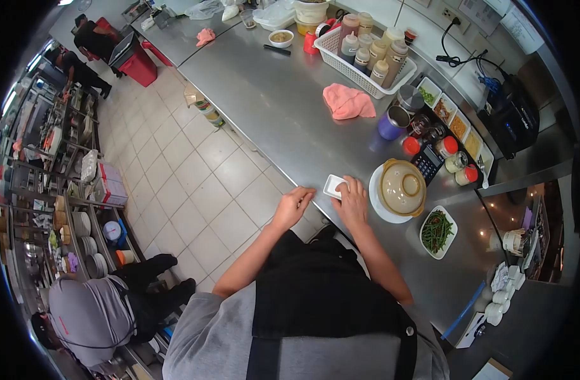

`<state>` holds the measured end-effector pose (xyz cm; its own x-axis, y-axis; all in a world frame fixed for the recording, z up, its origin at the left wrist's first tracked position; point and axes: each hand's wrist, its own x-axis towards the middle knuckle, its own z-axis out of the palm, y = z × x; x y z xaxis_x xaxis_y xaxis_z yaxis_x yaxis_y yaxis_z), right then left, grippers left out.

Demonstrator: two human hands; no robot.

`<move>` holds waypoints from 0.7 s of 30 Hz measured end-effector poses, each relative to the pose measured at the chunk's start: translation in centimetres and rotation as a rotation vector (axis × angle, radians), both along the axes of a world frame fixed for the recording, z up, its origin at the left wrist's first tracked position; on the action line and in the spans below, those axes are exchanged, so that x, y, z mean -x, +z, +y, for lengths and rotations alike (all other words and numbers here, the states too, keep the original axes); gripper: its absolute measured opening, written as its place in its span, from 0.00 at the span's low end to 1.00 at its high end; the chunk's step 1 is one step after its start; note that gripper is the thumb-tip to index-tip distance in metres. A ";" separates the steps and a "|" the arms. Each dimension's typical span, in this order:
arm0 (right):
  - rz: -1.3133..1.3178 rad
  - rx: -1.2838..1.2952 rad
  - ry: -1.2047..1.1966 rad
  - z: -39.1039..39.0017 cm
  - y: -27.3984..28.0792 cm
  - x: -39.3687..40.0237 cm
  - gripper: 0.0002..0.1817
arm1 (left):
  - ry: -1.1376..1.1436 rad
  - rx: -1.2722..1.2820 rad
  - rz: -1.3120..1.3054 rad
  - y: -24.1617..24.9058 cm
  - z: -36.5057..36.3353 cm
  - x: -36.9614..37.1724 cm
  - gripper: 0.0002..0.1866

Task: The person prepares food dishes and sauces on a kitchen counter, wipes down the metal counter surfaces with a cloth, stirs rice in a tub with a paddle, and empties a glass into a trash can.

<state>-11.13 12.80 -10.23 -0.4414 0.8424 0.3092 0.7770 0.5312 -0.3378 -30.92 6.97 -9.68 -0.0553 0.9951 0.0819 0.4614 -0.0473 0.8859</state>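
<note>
While the half-closed right hand (351, 201) grips the dish (332, 186), probably for steadiness, the curled left hand (293, 206) seems empty.

Well back from the bare fingers (307, 191), a plain grey short-sleeved cloth shirt (340, 354) has loose sleeves (204, 323); nearer the fingers spreads a matte black cloth apron (328, 294), its dark straps (264, 358) farther back, a round silvery stud (410, 330) by the right one.

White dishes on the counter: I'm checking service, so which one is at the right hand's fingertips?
The small rectangular dish at the right hand, left of the lidded pot; the larger dish, holding green beans, stands apart from it.
</note>
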 end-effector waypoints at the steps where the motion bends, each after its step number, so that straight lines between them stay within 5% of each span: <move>1: 0.039 0.047 0.000 0.5 0.2 0.0 0.21 | 0.001 -0.002 -0.003 0.0 0.6 -0.3 0.09; 11: -0.109 0.233 -0.356 4.7 0.2 0.2 0.38 | -0.320 -0.448 0.378 5.7 21.8 -1.2 0.22; 18: -0.035 0.010 -0.587 5.6 0.3 1.0 0.35 | -0.659 -0.605 0.635 -3.1 39.9 -4.3 0.26; 20: 0.048 0.074 -0.628 4.4 1.1 2.3 0.31 | -0.649 -0.317 0.905 -6.7 40.8 -3.1 0.27; 21: 0.045 0.083 -0.729 3.8 1.4 3.2 0.31 | -0.765 -0.355 0.644 -9.3 41.4 -1.7 0.28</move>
<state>-14.35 16.65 -8.80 0.2515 0.9385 0.2365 0.9075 -0.1437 -0.3946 -29.20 48.39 -18.95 0.7329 0.6599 0.1655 0.5767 -0.7317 0.3635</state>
